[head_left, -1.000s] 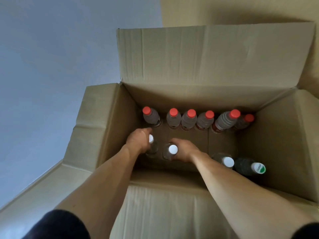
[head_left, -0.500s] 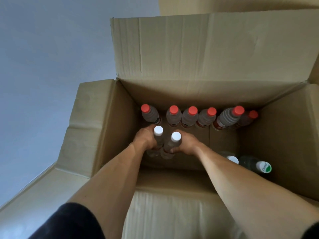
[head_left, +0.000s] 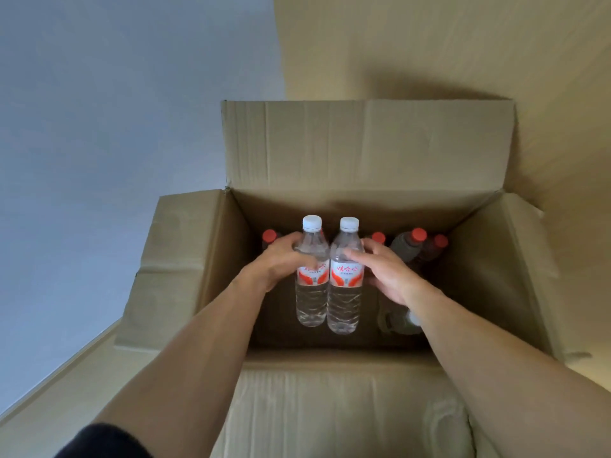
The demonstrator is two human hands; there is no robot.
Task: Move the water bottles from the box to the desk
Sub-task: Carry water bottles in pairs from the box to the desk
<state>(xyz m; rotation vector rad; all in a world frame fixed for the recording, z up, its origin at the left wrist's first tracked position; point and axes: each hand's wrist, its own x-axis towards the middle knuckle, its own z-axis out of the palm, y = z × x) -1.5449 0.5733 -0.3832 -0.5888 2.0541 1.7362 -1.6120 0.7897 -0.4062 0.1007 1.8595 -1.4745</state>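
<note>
Two clear water bottles with white caps and red-and-white labels hang upright, side by side, above the open cardboard box (head_left: 509, 279). My left hand (head_left: 281, 262) grips the left bottle (head_left: 311, 292) around its upper body. My right hand (head_left: 383, 269) grips the right bottle (head_left: 345, 299) the same way. Behind them, along the box's far wall, stand several red-capped bottles (head_left: 410, 242), partly hidden by my hands. Another bottle (head_left: 396, 320) lies low in the box under my right wrist.
The box's far flap (head_left: 363, 143) stands upright and its left flap (head_left: 172, 259) folds outward. A beige floor (head_left: 463, 44) lies beyond the box and a grey-blue wall (head_left: 99, 127) fills the left side.
Both hands have lifted their white-capped bottles up from the box floor until they hang above the other bottles. The view has tilted, showing more floor beyond the box.
</note>
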